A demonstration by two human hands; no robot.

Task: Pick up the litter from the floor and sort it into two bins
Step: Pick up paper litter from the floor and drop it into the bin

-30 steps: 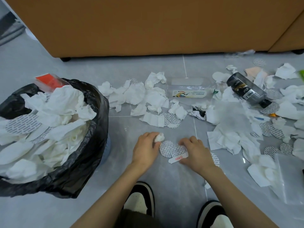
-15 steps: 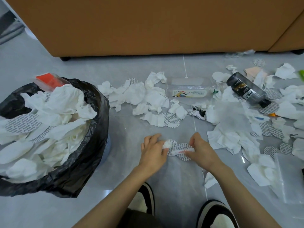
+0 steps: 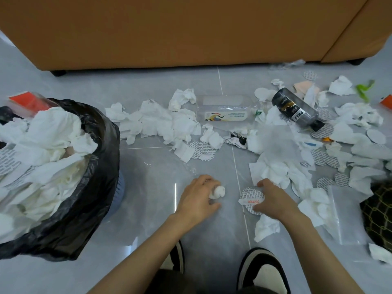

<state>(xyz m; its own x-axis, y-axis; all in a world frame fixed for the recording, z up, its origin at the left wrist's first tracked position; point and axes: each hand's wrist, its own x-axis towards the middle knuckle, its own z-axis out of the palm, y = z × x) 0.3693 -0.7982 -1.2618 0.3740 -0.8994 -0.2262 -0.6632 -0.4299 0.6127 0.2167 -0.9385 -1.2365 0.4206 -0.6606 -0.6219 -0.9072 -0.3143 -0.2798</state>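
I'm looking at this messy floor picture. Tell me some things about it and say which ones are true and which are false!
1. The left hand holds a small tissue wad. True.
2. The black-lined bin is empty. False: it is heaped with white tissues.
3. The clear bottle stands upright. False: it lies on its side on the floor.
4. The right hand grips round foil seals. True.
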